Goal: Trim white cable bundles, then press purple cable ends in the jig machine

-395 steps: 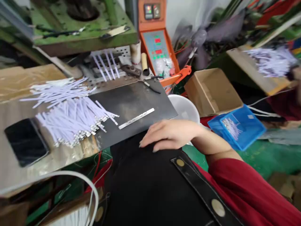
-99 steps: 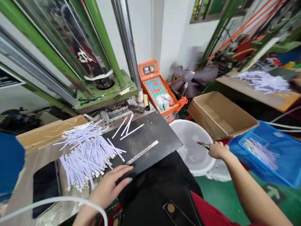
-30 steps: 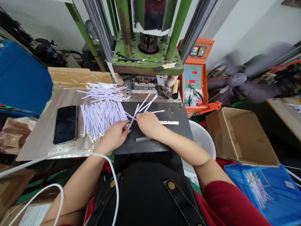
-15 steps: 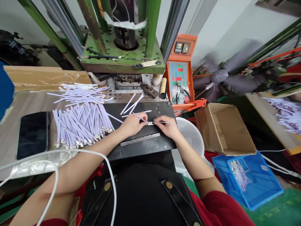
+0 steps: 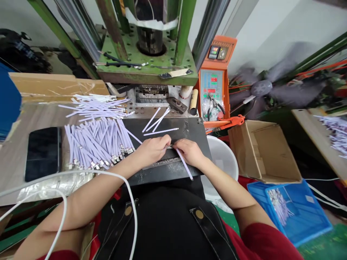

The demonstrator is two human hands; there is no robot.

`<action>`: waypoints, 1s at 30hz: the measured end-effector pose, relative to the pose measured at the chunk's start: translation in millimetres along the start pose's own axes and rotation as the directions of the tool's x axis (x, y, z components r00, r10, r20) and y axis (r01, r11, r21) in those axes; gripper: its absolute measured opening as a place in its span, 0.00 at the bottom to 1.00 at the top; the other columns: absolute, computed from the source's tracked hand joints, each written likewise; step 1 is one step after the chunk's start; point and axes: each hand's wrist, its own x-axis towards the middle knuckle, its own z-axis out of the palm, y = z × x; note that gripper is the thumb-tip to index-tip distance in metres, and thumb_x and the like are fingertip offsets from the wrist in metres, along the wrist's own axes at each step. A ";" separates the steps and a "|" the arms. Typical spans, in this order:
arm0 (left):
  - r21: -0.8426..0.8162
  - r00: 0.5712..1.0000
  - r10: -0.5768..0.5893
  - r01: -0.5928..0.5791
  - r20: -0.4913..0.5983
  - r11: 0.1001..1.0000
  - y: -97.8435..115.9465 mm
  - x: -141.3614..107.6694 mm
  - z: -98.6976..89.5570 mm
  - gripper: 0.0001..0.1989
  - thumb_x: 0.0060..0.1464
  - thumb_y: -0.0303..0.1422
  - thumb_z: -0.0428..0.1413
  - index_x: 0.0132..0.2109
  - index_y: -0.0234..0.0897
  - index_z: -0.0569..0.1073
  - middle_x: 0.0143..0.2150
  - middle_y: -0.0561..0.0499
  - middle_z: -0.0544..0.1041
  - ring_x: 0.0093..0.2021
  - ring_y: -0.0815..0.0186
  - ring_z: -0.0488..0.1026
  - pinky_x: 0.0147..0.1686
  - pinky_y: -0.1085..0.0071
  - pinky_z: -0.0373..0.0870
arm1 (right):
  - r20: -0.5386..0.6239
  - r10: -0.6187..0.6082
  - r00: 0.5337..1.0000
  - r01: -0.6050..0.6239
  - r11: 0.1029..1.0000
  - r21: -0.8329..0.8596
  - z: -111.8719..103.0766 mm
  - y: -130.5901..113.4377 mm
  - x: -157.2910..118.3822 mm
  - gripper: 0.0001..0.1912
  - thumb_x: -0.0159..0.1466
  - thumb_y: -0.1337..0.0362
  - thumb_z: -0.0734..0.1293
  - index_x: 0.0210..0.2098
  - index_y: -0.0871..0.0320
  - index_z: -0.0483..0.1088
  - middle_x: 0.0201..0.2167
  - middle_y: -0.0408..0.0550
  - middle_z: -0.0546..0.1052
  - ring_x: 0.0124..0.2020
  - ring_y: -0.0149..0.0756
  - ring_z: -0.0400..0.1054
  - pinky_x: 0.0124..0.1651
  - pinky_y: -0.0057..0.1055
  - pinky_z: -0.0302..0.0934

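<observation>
Over the black plate [image 5: 151, 177], my left hand [image 5: 155, 148] is closed in a pinch around a small metal piece that its fingers mostly hide. My right hand [image 5: 189, 151] meets it from the right, closed on a lilac strip [image 5: 184, 165] that slants down toward the plate's front edge. A slotted metal bar [image 5: 168, 161] lies just below both hands, partly covered by the left one. Behind the hands, several loose lilac strips [image 5: 161, 131] rest on the plate. A large pile of strips with metal ends [image 5: 94, 142] lies to the left.
A green press [image 5: 146, 77] stands behind the plate, with a metal die [image 5: 151, 94] below. At the left is a black phone [image 5: 43, 153]. To the right are an orange control box [image 5: 213, 83], white bucket [image 5: 223, 159], cardboard box [image 5: 262, 151], blue crate [image 5: 306, 216] and fan [image 5: 261, 88].
The strip at my right hand now points down toward the front instead of right. The strip near my left fingers no longer shows there. The view has shifted slightly.
</observation>
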 end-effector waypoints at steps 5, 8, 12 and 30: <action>0.025 0.999 -0.047 0.046 0.019 0.999 -10.0 -35.0 -3.6 0.05 0.62 0.28 0.48 0.45 0.42 0.63 0.37 0.52 0.76 0.33 0.61 0.75 0.31 0.68 0.65 | 0.152 -0.028 0.988 0.003 0.987 0.162 -12.5 -10.2 15.0 0.12 0.67 0.73 0.61 0.39 0.58 0.76 0.38 0.50 0.81 0.40 0.36 0.75 0.46 0.31 0.67; 0.120 0.999 -0.048 0.050 -0.016 0.992 -7.9 -38.3 5.5 0.07 0.63 0.28 0.48 0.47 0.42 0.66 0.38 0.50 0.78 0.33 0.59 0.77 0.32 0.66 0.67 | 0.341 -0.014 0.940 -0.088 0.955 0.282 -35.3 -8.0 36.8 0.14 0.64 0.77 0.63 0.39 0.57 0.78 0.36 0.43 0.82 0.37 0.31 0.75 0.46 0.28 0.65; 0.166 0.998 -0.065 0.067 -0.018 0.984 -6.9 -36.5 16.5 0.11 0.65 0.26 0.46 0.50 0.40 0.69 0.42 0.47 0.80 0.38 0.56 0.79 0.38 0.63 0.72 | 0.367 0.143 0.919 -0.230 0.951 0.206 -35.4 -18.9 88.2 0.12 0.63 0.77 0.64 0.38 0.59 0.79 0.36 0.43 0.82 0.38 0.31 0.75 0.45 0.26 0.64; 0.300 0.813 -0.388 0.537 -0.434 0.789 -109.9 -187.5 -95.0 0.19 0.59 0.30 0.47 0.50 0.33 0.78 0.51 0.41 0.80 0.49 0.52 0.76 0.51 0.57 0.72 | 0.659 0.260 0.705 -0.050 0.946 -0.320 32.9 -100.9 170.0 0.22 0.61 0.62 0.71 0.52 0.66 0.77 0.47 0.63 0.80 0.51 0.53 0.76 0.44 0.35 0.68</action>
